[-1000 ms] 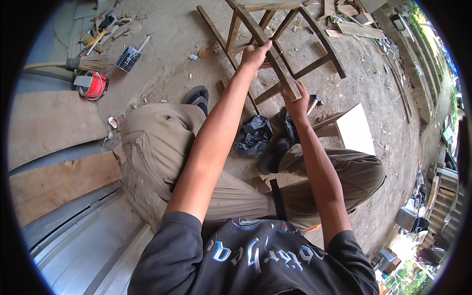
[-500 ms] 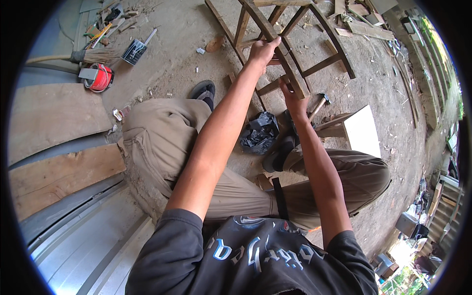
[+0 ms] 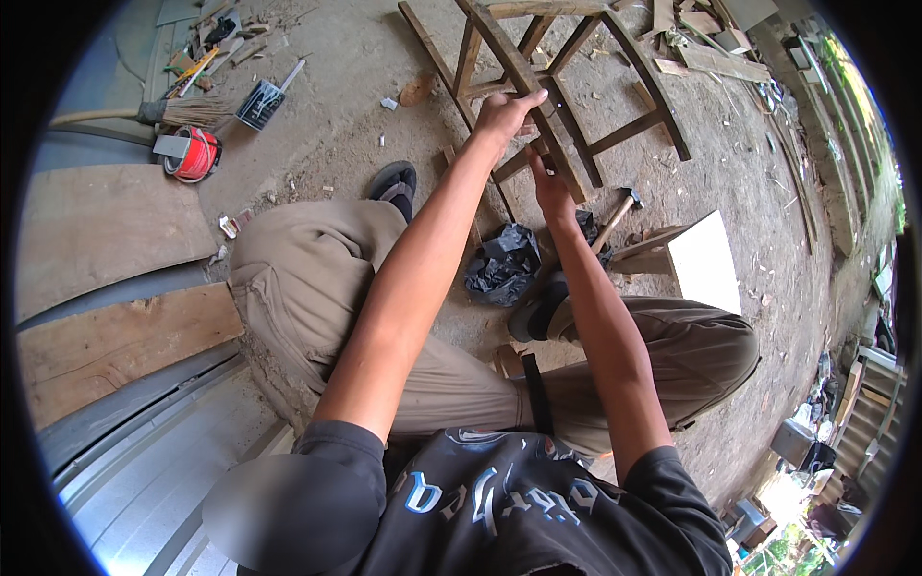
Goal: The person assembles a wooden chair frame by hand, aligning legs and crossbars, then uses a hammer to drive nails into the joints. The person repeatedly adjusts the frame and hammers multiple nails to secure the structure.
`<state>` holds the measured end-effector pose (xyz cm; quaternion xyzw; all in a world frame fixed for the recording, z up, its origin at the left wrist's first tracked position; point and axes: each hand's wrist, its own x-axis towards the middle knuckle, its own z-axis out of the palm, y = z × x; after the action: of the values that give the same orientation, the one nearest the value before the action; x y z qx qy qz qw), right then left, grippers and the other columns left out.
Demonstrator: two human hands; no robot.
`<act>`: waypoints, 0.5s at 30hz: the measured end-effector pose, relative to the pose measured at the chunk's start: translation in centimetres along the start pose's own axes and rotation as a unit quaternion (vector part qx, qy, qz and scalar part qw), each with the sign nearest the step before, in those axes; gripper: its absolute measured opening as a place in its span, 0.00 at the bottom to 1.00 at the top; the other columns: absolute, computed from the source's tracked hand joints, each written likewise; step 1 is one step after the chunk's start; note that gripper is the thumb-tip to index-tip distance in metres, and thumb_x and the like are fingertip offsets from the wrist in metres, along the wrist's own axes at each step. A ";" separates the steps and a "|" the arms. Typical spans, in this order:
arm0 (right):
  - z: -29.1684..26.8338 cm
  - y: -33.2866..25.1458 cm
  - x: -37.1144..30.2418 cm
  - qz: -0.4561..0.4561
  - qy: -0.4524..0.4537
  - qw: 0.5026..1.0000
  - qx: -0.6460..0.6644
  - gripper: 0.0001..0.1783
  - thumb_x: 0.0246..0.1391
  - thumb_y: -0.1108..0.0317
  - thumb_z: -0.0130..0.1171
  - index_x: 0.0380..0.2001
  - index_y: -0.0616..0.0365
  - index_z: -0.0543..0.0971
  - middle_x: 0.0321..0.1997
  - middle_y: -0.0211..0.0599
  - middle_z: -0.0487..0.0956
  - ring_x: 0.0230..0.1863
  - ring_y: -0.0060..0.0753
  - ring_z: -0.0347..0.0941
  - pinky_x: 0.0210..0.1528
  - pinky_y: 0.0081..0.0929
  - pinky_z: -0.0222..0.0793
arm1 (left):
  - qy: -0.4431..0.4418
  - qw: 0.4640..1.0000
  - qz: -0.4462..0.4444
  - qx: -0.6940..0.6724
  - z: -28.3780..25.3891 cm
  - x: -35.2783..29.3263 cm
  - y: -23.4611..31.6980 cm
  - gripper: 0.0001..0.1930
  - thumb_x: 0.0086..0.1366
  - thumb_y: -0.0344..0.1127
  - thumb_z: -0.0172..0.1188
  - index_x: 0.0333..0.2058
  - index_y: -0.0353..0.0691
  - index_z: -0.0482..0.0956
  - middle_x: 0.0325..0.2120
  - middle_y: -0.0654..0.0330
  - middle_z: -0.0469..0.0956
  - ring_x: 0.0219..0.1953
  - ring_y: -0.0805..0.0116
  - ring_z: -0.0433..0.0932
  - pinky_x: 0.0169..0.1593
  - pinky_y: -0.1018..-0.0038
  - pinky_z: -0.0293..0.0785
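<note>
While we sit low over the dirt floor, the far left of the frame shows wooden planks, and above them a red tape reel beside a straw broom. Moving toward the middle, our left hand is clenched around a slanted rail of the wooden frame, which lies tilted on the ground at upper centre. Just right of it, our right hand is pressed against a lower bar of the same frame; whether its fingers hold something small we cannot tell. Under both forearms a crumpled black plastic bag rests on the floor, and right of it lies a hammer, untouched, next to a pale flat board. Loose wood offcuts sit along the upper right. We judge the frame largely assembled already, with legs and cross bars joined, while the spot under our hands looks unfinished.
</note>
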<state>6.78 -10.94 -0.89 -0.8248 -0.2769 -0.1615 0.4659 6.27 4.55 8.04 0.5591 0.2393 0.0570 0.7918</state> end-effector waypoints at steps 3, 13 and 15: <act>0.4 -1.1 0.8 -0.022 0.022 0.999 -0.024 0.14 0.51 0.63 0.69 0.39 0.56 0.82 0.31 0.39 0.80 0.30 0.38 0.77 0.35 0.34 0.72 | 0.019 1.000 0.005 0.001 0.1 -0.7 0.1 0.22 0.58 0.50 0.68 0.40 0.36 0.81 0.35 0.61 0.82 0.33 0.73 0.80 0.40 0.78 0.77; 0.9 -0.6 1.4 -0.002 -0.015 1.000 0.011 0.18 0.54 0.56 0.67 0.43 0.55 0.82 0.40 0.39 0.82 0.39 0.41 0.79 0.40 0.35 0.73 | 0.007 1.000 0.021 -0.016 -0.2 -0.3 -1.2 0.19 0.59 0.49 0.67 0.37 0.38 0.82 0.32 0.64 0.82 0.32 0.74 0.79 0.42 0.77 0.74; 1.0 -1.2 1.6 -0.013 0.001 1.000 0.009 0.17 0.53 0.58 0.67 0.43 0.56 0.81 0.42 0.40 0.81 0.40 0.42 0.78 0.41 0.35 0.72 | 0.000 0.999 0.035 -0.037 -0.1 -0.8 -1.2 0.18 0.59 0.49 0.68 0.36 0.39 0.83 0.31 0.65 0.81 0.32 0.76 0.78 0.41 0.78 0.73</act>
<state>7.32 -9.16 0.22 -0.8167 -0.2886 -0.1665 0.4712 5.30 3.96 7.18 0.5374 0.2174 0.0940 0.8094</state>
